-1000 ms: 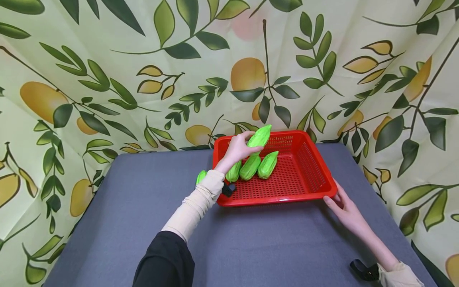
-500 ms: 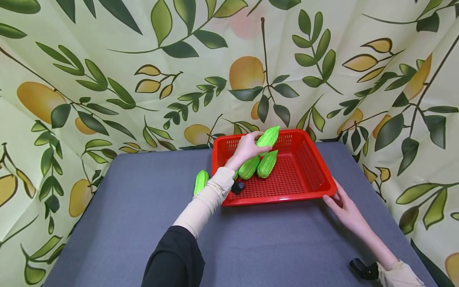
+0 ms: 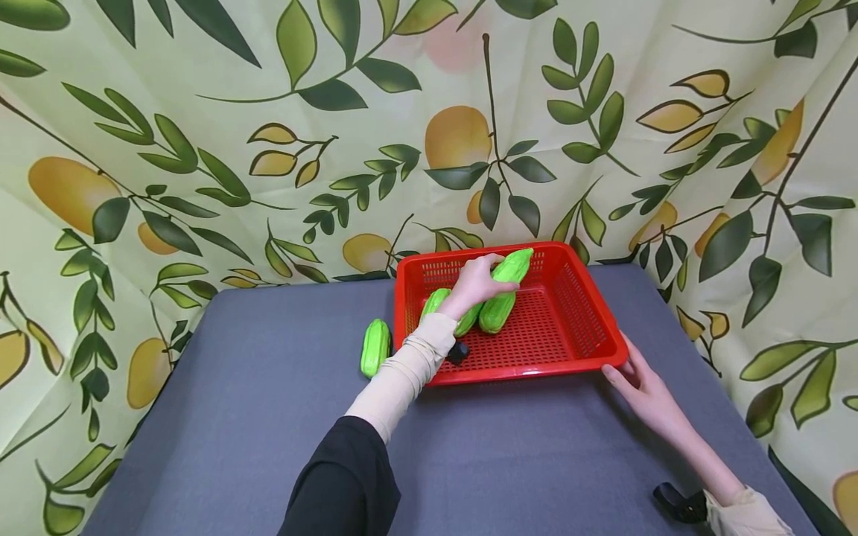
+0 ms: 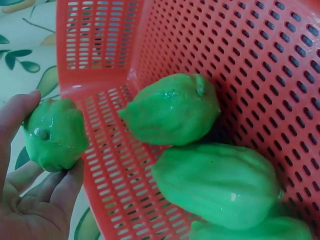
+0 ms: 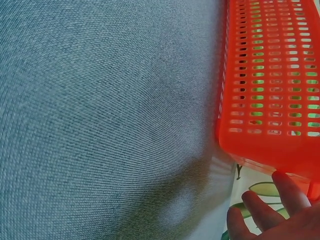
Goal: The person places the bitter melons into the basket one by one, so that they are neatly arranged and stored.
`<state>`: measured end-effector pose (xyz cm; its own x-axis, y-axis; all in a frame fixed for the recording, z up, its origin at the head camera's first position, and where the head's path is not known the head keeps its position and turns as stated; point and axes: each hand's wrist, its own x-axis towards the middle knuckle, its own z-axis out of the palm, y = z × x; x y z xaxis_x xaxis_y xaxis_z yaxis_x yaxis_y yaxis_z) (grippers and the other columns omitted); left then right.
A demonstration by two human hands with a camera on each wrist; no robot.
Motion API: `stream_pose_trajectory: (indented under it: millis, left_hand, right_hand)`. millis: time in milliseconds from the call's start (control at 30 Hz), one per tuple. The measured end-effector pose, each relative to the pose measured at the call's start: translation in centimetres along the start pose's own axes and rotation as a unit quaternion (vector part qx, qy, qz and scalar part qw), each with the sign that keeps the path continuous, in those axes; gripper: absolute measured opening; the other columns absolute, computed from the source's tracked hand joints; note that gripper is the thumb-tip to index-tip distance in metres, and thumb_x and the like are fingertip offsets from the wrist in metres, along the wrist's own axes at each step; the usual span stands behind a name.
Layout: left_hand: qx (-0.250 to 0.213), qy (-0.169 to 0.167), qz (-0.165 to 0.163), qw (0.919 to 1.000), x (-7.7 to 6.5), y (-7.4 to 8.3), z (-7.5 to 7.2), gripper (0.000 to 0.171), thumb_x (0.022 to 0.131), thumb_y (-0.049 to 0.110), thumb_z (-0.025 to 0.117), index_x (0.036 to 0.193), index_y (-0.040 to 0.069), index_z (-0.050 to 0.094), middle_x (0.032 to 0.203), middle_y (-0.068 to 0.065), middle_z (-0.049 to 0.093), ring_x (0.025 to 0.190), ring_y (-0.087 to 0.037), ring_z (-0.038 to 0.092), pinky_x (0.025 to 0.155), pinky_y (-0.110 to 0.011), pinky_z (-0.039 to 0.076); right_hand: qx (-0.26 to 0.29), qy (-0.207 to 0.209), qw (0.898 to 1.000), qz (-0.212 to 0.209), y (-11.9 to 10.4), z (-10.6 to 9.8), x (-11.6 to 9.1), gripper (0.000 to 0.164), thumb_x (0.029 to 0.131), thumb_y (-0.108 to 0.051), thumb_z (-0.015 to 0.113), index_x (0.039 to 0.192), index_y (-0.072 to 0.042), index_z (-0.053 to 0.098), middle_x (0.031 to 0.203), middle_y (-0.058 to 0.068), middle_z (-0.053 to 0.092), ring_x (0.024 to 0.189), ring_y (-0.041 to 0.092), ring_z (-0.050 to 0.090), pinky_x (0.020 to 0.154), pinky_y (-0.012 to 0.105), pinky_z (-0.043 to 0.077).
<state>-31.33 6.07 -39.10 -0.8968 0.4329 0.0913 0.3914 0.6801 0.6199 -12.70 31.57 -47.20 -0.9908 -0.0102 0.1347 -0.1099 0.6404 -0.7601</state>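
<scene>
In the head view my left hand [image 3: 474, 286] grips a green ribbed gourd [image 3: 515, 265] with a pointed tip, just over the red basket [image 3: 523, 374]. The left wrist view shows the thumb and fingers round this gourd [image 4: 54, 134], apart from the ones inside. In the basket lie three similar gourds, a right one [image 3: 494, 316], a middle one [image 3: 469, 320] and a left one [image 3: 434, 299], partly hidden by the hand and wrist. My right hand [image 3: 645, 387] holds the basket's front right corner between thumb and fingers; the right wrist view shows fingertips against its side [image 5: 270, 150].
Another green gourd [image 3: 375, 348] lies on the grey cloth-covered table [image 3: 281, 417], left of the basket. A curtain [image 3: 375, 186] printed with leaves and fruit hangs close behind the table and along both sides.
My left hand has moved right and slightly down with its gourd, over the right gourd in the basket. The gourd on the table has come fully into sight. My right hand stays at the corner.
</scene>
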Motion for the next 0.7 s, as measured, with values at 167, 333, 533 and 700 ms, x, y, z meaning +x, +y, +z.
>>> stream_pose_trajectory:
  millis: [167,333,533,700]
  left_hand:
    - [0.012,-0.016,-0.001,0.9998,0.2,0.5,0.6,0.061,0.08,0.033,0.074,0.132,0.008,0.055,0.126,-0.006,0.063,0.115,-0.024,0.057,0.096,-0.032,0.046]
    - [0.026,-0.028,0.002,0.9993,0.3,0.7,1.3,0.062,0.08,0.035,0.074,0.133,0.008,0.054,0.127,-0.006,0.062,0.116,-0.023,0.056,0.097,-0.031,0.046]
    - [0.042,-0.043,0.009,0.9982,0.7,0.6,2.4,0.063,0.08,0.036,0.074,0.133,0.008,0.054,0.125,-0.006,0.063,0.112,-0.021,0.059,0.093,-0.028,0.047]
    - [0.048,-0.051,0.004,0.9975,0.9,0.6,3.1,0.063,0.079,0.036,0.075,0.132,0.009,0.055,0.126,-0.005,0.063,0.114,-0.021,0.058,0.094,-0.028,0.047]
  right_hand:
    - [0.002,0.0,1.0,-0.003,0.1,0.0,-0.1,0.074,0.094,-0.021,0.057,0.153,-0.025,0.013,0.135,0.026,0.05,0.103,-0.034,0.031,0.082,0.015,0.04]
    - [0.013,0.005,1.0,-0.01,0.1,0.1,-0.1,0.073,0.095,-0.021,0.057,0.153,-0.024,0.014,0.135,0.028,0.05,0.103,-0.034,0.032,0.08,0.003,0.033]
    - [0.007,0.005,1.0,-0.003,0.1,0.1,-0.1,0.074,0.094,-0.02,0.057,0.153,-0.024,0.013,0.135,0.026,0.051,0.103,-0.034,0.03,0.09,0.022,0.043]
    - [0.025,0.005,1.0,-0.003,0.0,0.1,-0.1,0.074,0.094,-0.02,0.057,0.154,-0.023,0.012,0.135,0.029,0.049,0.102,-0.034,0.028,0.09,0.067,0.037]
